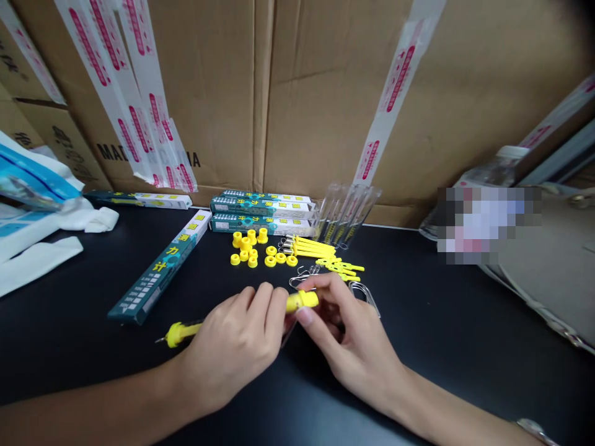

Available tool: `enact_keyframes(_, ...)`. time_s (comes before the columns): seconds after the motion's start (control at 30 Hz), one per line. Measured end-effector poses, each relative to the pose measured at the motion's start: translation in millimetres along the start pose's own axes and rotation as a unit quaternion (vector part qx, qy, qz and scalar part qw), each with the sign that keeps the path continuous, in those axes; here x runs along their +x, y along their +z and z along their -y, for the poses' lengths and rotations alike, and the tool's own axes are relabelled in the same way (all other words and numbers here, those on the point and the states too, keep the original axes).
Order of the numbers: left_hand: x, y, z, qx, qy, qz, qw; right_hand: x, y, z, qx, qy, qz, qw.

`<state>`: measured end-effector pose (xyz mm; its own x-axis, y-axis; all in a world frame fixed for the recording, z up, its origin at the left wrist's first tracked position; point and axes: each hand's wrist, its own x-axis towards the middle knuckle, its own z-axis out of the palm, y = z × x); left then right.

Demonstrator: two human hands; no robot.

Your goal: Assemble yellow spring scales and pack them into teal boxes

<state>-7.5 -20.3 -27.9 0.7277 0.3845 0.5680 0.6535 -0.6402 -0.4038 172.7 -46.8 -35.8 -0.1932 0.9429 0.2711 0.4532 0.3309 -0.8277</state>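
The person's left hand [242, 341] is curled in a wrapping grip, back upward, its bent fingers [266, 310] side by side. Just beside those fingers, the right hand [356, 337] pinches, its index finger [335, 286] arched above its opposed thumb [316, 329], the remaining fingers folded in shadow behind. The left forearm [106, 402] and right forearm [446, 402], both bare, slant outward from the fingers.

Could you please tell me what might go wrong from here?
The yellow cap is pinched between the right hand's thumb and forefinger, so it could slip. Metal hooks lie close beyond that hand, which might nudge them. The left hand covers much of the spring scale, so a misaligned part inside could go unnoticed.
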Motion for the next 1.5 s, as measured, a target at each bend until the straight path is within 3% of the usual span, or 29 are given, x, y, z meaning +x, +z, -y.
enact_keyframes(0.1,2.8,-4.3,-4.0,0.003,0.031,-0.033,0.999,2.2,1.7,7.0,0.044,0.027,-0.009,0.999)
enact_keyframes(0.23,5.4,-8.2,-9.5,0.020,0.047,-0.014,0.999,5.4,4.3,11.6,0.039,0.054,-0.041,0.997)
enact_keyframes(0.43,5.7,-6.3,-14.2,0.015,0.032,0.041,0.999,6.2,4.4,0.9,0.098,0.020,0.004,0.995)
enact_keyframes(0.73,5.2,-4.3,-11.3,-0.035,0.043,0.063,0.996,6.6,1.6,-8.4,0.029,-0.053,-0.007,0.998)
enact_keyframes(0.83,5.6,-3.4,-10.5,-0.030,0.034,0.069,0.997,8.8,1.7,-11.3,0.037,-0.038,-0.002,0.999)
enact_keyframes(0.93,5.4,-1.0,-9.1,-0.036,0.026,0.052,0.998,9.8,3.4,-11.2,0.071,-0.011,-0.001,0.997)
enact_keyframes(1.1,5.5,3.9,-5.3,-0.051,-0.009,-0.030,0.998,8.0,2.2,-6.3,0.184,0.044,-0.018,0.982)
enact_keyframes(1.2,5.2,4.4,-2.3,-0.035,-0.032,-0.040,0.998,6.4,-3.0,-5.6,0.248,0.049,0.008,0.967)
enact_keyframes(1.33,3.5,2.1,2.2,-0.024,-0.022,-0.009,0.999,7.2,-8.7,-8.8,0.113,-0.021,0.040,0.993)
enact_keyframes(1.5,2.8,1.4,4.4,-0.035,0.008,-0.006,0.999,11.9,-7.8,-12.8,-0.001,-0.097,-0.007,0.995)
